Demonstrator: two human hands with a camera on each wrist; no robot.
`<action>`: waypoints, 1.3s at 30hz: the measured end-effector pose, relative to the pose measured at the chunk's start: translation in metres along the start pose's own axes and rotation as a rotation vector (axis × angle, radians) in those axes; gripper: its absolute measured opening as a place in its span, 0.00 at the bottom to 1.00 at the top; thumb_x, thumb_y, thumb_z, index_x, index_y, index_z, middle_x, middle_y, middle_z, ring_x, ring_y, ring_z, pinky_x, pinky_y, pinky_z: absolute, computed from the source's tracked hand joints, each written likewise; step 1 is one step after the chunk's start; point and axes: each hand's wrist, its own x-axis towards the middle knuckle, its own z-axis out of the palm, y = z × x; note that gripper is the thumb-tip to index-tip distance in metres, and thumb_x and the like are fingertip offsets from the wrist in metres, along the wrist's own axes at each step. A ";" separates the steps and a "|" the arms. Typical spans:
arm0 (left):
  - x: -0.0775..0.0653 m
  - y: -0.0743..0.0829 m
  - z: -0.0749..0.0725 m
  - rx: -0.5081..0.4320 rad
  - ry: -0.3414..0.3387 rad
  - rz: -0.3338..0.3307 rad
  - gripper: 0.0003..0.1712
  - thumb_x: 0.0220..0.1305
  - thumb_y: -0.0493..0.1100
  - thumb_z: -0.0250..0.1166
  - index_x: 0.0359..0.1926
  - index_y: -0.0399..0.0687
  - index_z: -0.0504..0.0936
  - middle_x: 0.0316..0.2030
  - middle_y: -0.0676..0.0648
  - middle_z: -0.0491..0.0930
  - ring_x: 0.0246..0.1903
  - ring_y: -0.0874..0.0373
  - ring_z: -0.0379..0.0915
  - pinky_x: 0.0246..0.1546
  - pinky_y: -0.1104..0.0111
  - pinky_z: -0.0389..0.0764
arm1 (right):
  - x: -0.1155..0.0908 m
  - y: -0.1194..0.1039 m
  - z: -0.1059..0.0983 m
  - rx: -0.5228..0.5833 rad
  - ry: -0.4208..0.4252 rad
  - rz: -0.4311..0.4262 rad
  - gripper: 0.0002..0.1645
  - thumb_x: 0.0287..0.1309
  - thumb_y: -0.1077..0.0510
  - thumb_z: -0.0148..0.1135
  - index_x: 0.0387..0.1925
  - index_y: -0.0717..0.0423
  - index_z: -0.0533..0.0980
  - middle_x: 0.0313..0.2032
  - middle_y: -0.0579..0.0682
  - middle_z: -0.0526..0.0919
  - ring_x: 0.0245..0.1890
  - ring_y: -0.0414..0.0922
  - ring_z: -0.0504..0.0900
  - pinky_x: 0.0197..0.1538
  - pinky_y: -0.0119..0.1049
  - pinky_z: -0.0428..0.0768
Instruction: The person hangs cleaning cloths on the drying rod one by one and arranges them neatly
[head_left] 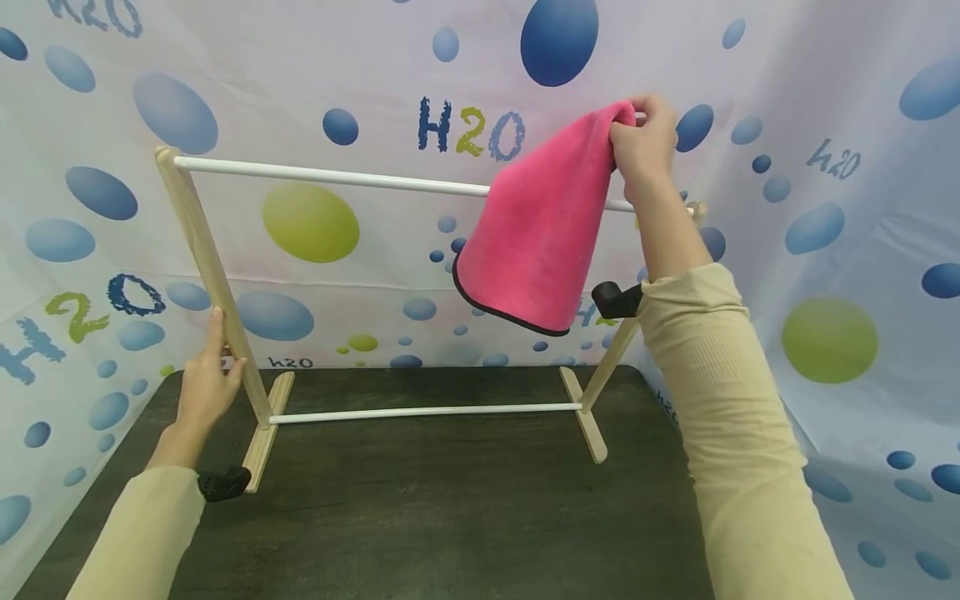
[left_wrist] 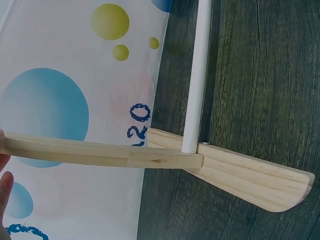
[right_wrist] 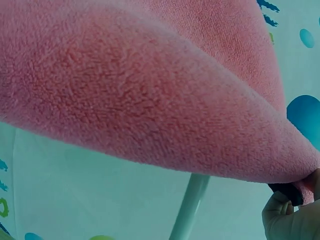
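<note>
Our right hand [head_left: 648, 142] pinches the gathered upper end of a pink plush cloth [head_left: 536, 233] between thumb and curled fingers, above the right part of the wooden rack [head_left: 201, 242]. Cloth hangs in front of the rack's white upper rail [head_left: 337, 177], its black-edged bottom above the white lower rail [head_left: 427, 412]; whether it touches the upper rail we cannot tell. Our left hand [head_left: 206, 383] is loosely open at the rack's left upright [left_wrist: 90, 152], index finger extended, thumb spread away, fingers resting against the wood. We record the rack's wooden feet [head_left: 588, 425] on a dark wood-grain tabletop [head_left: 450, 500]. Behind the rack: a spotted H2O curtain [head_left: 247, 100].
</note>
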 end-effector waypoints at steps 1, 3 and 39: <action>0.000 0.000 0.000 -0.001 0.002 -0.001 0.52 0.51 0.21 0.58 0.71 0.46 0.41 0.39 0.19 0.72 0.35 0.26 0.71 0.29 0.41 0.73 | 0.000 0.001 0.000 -0.003 -0.003 -0.004 0.08 0.57 0.66 0.49 0.36 0.51 0.68 0.30 0.46 0.70 0.22 0.38 0.71 0.27 0.23 0.75; 0.000 0.001 0.001 -0.003 0.008 -0.005 0.52 0.51 0.21 0.58 0.71 0.47 0.41 0.38 0.20 0.72 0.35 0.27 0.71 0.28 0.41 0.73 | 0.000 0.004 -0.001 -0.012 -0.013 -0.007 0.08 0.57 0.66 0.49 0.36 0.52 0.68 0.30 0.47 0.70 0.21 0.38 0.71 0.26 0.23 0.75; 0.003 0.116 0.078 -0.178 0.276 0.420 0.40 0.46 0.22 0.61 0.62 0.43 0.61 0.50 0.32 0.65 0.45 0.38 0.65 0.41 0.54 0.72 | -0.001 0.034 -0.009 -0.118 -0.055 0.056 0.10 0.59 0.63 0.50 0.42 0.51 0.70 0.37 0.46 0.69 0.28 0.36 0.72 0.39 0.24 0.75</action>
